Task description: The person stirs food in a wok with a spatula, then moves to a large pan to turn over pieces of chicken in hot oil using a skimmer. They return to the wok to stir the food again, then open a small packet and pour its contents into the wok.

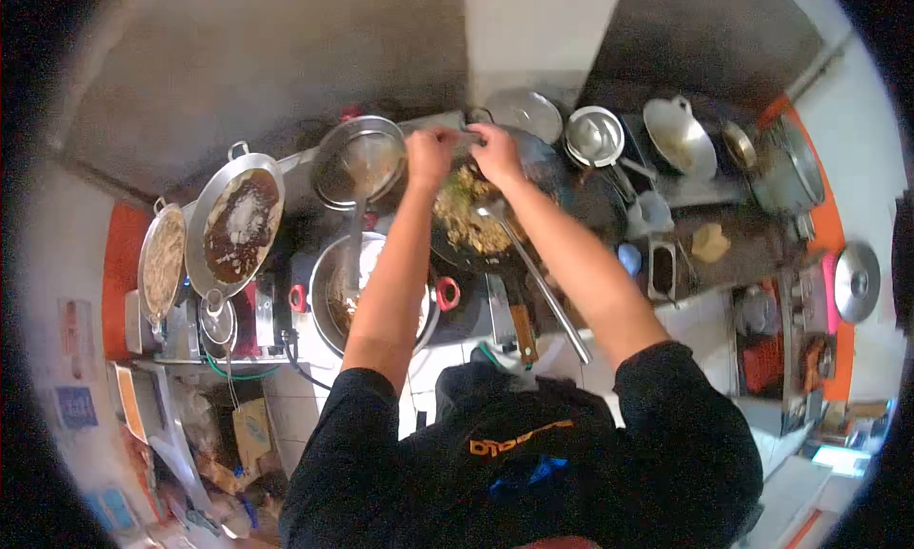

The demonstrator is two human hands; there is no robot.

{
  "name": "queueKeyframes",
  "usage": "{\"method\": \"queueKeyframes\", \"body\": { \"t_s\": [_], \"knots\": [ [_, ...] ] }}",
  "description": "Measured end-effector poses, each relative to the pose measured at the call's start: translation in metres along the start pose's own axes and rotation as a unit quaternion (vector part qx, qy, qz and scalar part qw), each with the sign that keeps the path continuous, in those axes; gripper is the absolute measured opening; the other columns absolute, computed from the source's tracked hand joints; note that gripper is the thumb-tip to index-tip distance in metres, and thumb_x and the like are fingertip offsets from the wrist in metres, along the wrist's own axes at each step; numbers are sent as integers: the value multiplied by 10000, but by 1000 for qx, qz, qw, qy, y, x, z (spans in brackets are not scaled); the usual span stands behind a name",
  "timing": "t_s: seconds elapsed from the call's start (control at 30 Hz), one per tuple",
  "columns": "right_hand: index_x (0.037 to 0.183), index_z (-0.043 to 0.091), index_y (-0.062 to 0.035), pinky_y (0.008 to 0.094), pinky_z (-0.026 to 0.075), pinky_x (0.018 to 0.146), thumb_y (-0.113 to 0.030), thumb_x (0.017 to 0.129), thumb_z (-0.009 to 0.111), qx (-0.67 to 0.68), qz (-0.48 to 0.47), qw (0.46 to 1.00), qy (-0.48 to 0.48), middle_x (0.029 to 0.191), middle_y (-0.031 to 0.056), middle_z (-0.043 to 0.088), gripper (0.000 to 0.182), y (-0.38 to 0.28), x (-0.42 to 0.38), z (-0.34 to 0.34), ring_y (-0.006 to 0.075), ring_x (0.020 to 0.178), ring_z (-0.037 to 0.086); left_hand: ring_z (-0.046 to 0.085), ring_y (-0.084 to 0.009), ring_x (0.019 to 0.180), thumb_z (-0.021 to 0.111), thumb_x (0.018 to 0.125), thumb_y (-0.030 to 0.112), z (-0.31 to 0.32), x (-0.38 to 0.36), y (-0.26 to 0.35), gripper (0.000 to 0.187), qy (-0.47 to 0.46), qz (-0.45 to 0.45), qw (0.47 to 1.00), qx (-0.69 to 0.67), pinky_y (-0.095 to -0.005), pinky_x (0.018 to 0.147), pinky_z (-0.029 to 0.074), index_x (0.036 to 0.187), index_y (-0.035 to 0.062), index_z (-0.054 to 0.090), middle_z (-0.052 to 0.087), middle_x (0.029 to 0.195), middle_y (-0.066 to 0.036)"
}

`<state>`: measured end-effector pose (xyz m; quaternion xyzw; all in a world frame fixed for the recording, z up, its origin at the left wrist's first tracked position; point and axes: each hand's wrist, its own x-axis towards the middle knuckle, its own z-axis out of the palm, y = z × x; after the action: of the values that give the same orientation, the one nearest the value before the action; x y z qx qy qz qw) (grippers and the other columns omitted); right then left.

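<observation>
My left hand point(430, 155) and my right hand point(496, 156) are close together over the far side of a dark wok point(533, 154). Fingers are closed on both, with a small greyish thing between them that I cannot make out. Below them, chopped brown food point(471, 227) with some green on top lies in the wok. A long-handled metal ladle point(543, 284) rests with its head in this food, its handle slanting toward me under my right forearm.
Left of the wok stands a pot with red handles point(327, 287), partly behind my left forearm. A strainer point(324, 173) sits beyond it. Two wide pans point(198, 254) hold food farther left. A white wok point(657, 120) and a sauce container point(674, 268) are right.
</observation>
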<state>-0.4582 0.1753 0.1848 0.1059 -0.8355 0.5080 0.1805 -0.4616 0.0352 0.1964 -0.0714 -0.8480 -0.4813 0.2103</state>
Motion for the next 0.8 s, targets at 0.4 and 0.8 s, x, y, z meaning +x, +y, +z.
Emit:
{"method": "queueKeyframes", "body": {
  "t_s": [0.4, 0.8],
  "knots": [
    [886, 563, 14, 274, 522, 646, -23, 730, 658, 304, 320, 865, 239, 841, 90, 613, 186, 57, -186, -304, 174, 724, 616, 568, -168, 923, 502, 866, 32, -64, -165, 122, 292, 130, -104, 967, -195, -245, 802, 440, 1144, -56, 497, 579, 1086, -149],
    [846, 576, -8, 279, 492, 501, -25, 706, 631, -32, 345, 928, 135, 693, 71, 586, 152, 280, -339, -252, 161, 626, 606, 444, -149, 587, 510, 836, 181, -87, -463, 40, 209, 402, -483, 776, 60, -292, 495, 362, 901, -7, 573, 534, 737, -65]
  ]
}}
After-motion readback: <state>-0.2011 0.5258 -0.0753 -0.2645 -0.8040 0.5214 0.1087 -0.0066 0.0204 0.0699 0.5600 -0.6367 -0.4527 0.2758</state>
